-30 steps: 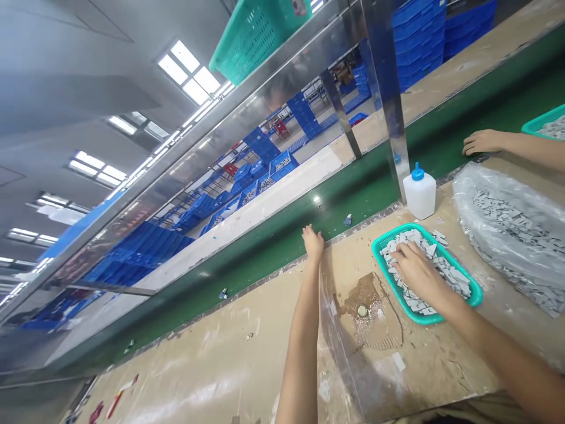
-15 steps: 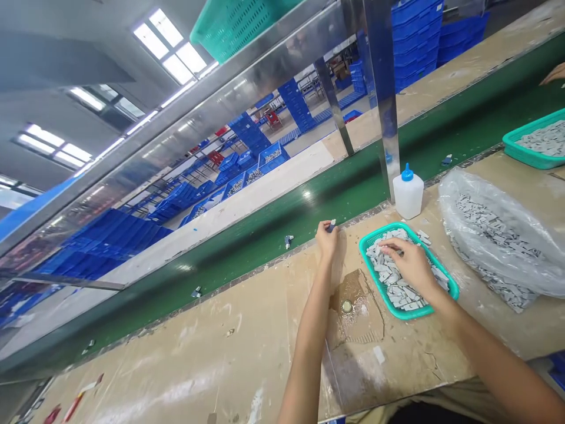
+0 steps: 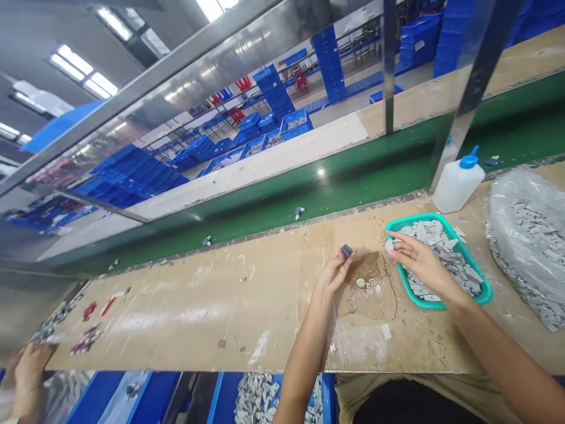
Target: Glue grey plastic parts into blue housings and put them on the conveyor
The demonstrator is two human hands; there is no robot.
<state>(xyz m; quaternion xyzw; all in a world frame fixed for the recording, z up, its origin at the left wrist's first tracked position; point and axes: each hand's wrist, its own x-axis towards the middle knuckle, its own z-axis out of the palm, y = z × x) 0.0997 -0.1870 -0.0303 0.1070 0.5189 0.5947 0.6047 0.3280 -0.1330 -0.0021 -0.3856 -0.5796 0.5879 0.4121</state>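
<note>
Grey block, held just above the counter by the left hand, its grip clamped on the block. Right hand, grip apart, spreads its fingers over grey pieces in a teal plastic basket; a white squeeze bottle and a clear plastic bag lie just beside.
</note>
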